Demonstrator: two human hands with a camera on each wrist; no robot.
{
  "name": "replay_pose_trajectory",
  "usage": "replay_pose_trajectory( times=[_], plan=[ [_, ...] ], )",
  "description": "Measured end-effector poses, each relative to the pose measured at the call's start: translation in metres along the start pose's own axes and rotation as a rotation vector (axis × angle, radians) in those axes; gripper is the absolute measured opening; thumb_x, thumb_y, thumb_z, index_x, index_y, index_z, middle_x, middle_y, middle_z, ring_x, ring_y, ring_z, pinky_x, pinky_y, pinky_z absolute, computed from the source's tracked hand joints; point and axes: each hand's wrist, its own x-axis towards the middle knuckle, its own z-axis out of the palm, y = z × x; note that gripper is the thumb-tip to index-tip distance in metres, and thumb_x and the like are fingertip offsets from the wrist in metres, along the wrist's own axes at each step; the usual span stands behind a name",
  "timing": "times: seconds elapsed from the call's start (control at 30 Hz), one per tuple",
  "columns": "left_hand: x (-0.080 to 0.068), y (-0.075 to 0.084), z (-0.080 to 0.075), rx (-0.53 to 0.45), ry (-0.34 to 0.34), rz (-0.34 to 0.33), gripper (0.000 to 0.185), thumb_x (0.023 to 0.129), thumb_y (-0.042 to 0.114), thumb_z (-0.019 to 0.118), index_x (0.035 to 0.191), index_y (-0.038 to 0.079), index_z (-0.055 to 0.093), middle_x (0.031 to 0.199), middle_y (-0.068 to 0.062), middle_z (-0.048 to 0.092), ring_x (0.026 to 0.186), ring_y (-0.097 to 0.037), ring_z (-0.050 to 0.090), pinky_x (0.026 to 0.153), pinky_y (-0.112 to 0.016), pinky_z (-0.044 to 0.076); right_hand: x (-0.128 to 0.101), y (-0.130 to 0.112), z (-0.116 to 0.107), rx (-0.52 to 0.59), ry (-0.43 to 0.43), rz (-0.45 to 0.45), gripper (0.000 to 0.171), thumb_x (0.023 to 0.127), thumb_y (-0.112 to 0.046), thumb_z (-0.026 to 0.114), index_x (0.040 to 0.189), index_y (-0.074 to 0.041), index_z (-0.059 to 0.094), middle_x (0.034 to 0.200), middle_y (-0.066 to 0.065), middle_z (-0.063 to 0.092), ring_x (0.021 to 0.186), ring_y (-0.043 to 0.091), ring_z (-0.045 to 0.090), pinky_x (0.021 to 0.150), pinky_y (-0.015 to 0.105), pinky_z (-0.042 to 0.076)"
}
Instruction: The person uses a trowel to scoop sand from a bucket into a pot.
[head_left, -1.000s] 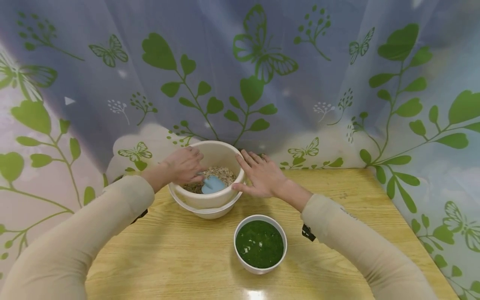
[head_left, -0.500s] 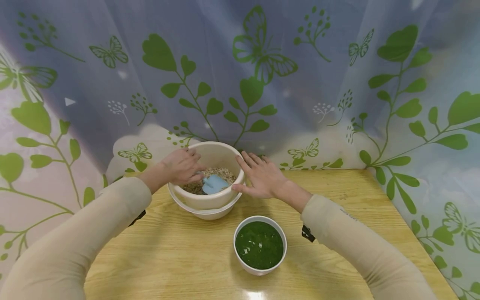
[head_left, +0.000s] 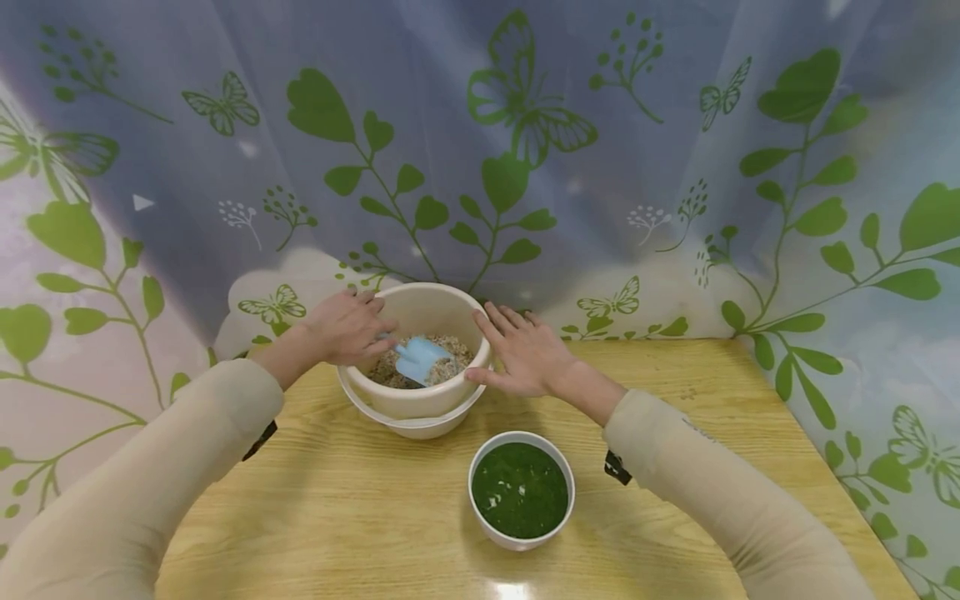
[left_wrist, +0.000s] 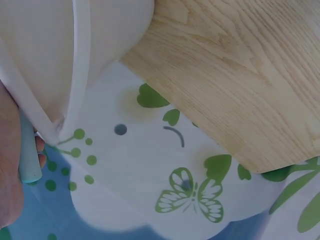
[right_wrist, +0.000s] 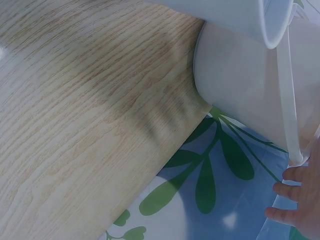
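At the counter's (head_left: 360, 500) far edge, my left hand (head_left: 345, 327) grips the spatula (head_left: 417, 357), mixing underway; my flat right hand (head_left: 525, 354) steadies the bowl (head_left: 420, 400); greens (head_left: 521, 489) remain unadded.

A light-blue spatula (head_left: 417, 358), gripped by its handle, lies tilted on grain in the cream bowl (head_left: 420, 400).
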Motion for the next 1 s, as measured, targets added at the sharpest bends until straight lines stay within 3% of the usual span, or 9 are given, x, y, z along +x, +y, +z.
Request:
replay_pose_trajectory(
  times=[0.33, 0.63, 1.0],
  plan=[
    [-0.013, -0.006, 0.001, -0.024, 0.067, -0.039, 0.04, 0.11, 0.044, 0.049, 0.129, 0.014, 0.068, 0.109, -0.019, 0.069, 0.104, -0.037, 0.068, 0.093, -0.053, 0.057, -0.001, 0.0, 0.001, 0.005, 0.016, -0.005, 0.129, 0.076, -0.095, -0.018, 0.17, -0.01, 0.01, 0.176, 0.019, 0.02, 0.158, 0.041, 0.036, 0.126, 0.059, 0.035],
    [-0.019, -0.007, 0.004, -0.046, 0.121, -0.064, 0.035, 0.11, 0.045, 0.049, 0.111, 0.013, 0.066, 0.096, -0.015, 0.065, 0.091, -0.033, 0.064, 0.079, -0.048, 0.056, -0.001, 0.0, 0.001, 0.016, 0.018, -0.001, 0.129, 0.076, -0.095, -0.018, 0.17, -0.011, 0.009, 0.177, 0.019, 0.018, 0.16, 0.041, 0.033, 0.127, 0.059, 0.033],
    [-0.021, -0.006, 0.007, -0.061, 0.148, -0.087, 0.035, 0.109, 0.045, 0.05, 0.109, 0.013, 0.065, 0.097, -0.015, 0.066, 0.093, -0.034, 0.065, 0.079, -0.048, 0.056, 0.0, 0.0, 0.002, -0.006, 0.02, 0.005, 0.129, 0.076, -0.095, -0.018, 0.171, -0.012, 0.009, 0.177, 0.018, 0.017, 0.161, 0.04, 0.031, 0.128, 0.059, 0.032]
  ],
)
